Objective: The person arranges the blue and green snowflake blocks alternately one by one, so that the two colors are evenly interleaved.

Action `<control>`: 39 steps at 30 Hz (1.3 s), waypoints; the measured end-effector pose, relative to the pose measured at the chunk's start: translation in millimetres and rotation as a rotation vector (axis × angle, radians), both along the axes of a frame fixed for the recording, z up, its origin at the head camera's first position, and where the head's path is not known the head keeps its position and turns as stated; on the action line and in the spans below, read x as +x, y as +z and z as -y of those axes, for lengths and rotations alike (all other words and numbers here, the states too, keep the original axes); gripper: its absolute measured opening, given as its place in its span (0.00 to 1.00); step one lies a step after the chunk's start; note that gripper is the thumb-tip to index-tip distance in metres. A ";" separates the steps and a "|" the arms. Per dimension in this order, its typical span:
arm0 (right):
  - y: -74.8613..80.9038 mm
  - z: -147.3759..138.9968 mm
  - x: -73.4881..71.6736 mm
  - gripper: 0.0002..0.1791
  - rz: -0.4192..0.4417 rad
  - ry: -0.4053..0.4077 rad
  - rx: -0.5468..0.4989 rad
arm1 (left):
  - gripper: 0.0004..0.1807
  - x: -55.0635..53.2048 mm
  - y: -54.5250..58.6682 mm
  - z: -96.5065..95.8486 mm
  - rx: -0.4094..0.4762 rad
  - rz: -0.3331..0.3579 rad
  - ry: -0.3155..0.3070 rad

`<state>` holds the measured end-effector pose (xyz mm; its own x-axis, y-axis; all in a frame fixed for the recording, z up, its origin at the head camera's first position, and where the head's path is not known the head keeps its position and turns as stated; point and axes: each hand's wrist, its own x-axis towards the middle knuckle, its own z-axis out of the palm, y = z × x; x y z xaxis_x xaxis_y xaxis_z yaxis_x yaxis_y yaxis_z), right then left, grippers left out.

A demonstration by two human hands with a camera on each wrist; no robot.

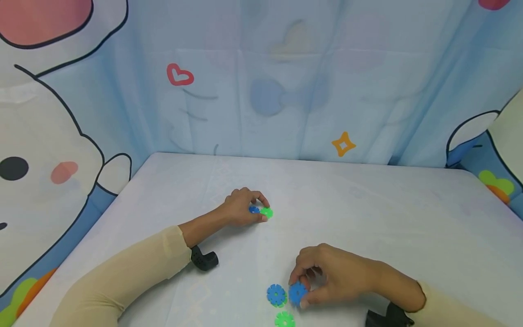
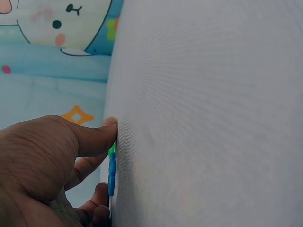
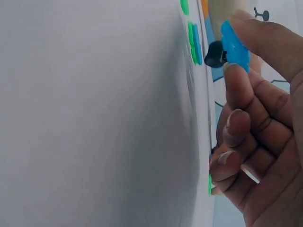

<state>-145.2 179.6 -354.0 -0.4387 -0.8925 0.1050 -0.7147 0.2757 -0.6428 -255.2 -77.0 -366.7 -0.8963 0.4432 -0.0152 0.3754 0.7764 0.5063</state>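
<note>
Across the bench (image 1: 408, 218) we see a curtain (image 1: 229, 122) hanging behind the far edge and along both sides. Left of the bench's middle and towards the back, the left grip (image 1: 243, 208) reaches around two notched discs lying side by side: the inner disc (image 1: 254, 210) on the left, the outer disc (image 1: 267, 212) on the right, between thumb and fingertip. Nearer us and further right is the right grip (image 1: 337, 274), with a raised disc (image 1: 297, 295) at its left, off the bench. Just left of that, an upper disc (image 1: 276, 295) rests on a lower disc (image 1: 285, 301), which shows at its right; before both lies a front disc (image 1: 284, 319).
</note>
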 end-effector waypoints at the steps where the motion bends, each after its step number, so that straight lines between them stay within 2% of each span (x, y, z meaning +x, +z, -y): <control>1: 0.1 0.2 -3.0 0.12 -0.006 -0.015 -0.011 | 0.14 0.2 0.1 -0.1 0.000 -0.001 0.000; 11: 1.3 9.4 -40.6 0.11 -0.071 -0.227 -0.091 | 0.14 0.1 1.3 -1.6 -0.043 -0.018 -0.004; 21: -1.7 19.3 -79.8 0.14 -0.123 -0.446 -0.059 | 0.14 -0.1 -1.2 -1.5 -0.060 -0.012 0.003; 28: -8.5 20.0 -99.8 0.15 -0.126 -0.522 -0.048 | 0.13 0.0 -0.8 -1.0 -0.040 -0.006 -0.009; 39: -18.2 24.5 -110.6 0.16 -0.137 -0.586 0.020 | 0.13 0.5 0.5 -1.0 -0.044 -0.017 -0.008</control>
<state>-255.8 155.1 -372.1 -0.8418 -0.5086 0.1809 -0.5160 0.6595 -0.5466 -254.7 -76.1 -366.3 -0.8928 0.4499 -0.0199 0.3900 0.7945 0.4655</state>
